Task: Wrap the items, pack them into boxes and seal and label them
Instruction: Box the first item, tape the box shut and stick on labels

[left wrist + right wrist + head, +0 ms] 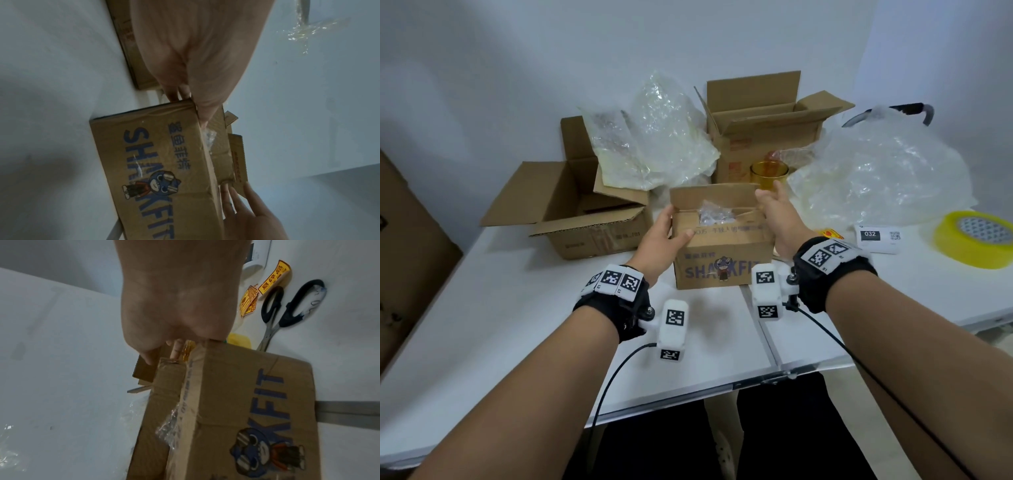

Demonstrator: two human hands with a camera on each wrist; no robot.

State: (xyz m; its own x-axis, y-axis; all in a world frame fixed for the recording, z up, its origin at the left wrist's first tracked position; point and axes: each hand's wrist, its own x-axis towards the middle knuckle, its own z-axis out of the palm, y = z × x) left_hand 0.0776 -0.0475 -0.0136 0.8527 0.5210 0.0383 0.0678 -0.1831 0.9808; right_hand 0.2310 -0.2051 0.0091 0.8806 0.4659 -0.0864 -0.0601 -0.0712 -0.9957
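SHARKFIT box (722, 253), table centre, flaps up, a bubble-wrapped item (714, 213) inside. Left hand (664, 236) clasps its left top corner (thumb on the front flap); right hand (779, 214), fingers straight, presses the right flap. Behind it: amber glass (768, 174), two open cartons; right of it: tape roll (976, 238), label (878, 238), scissors (285, 311).

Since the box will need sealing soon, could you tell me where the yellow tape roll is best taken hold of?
Grip the yellow tape roll across its outer rim, coming from above with the right hand, the nearer one. The roll lies flat on the white table at its right edge, its core hole facing up, so thumb in the hole and fingers on the outer wall should also hold it.
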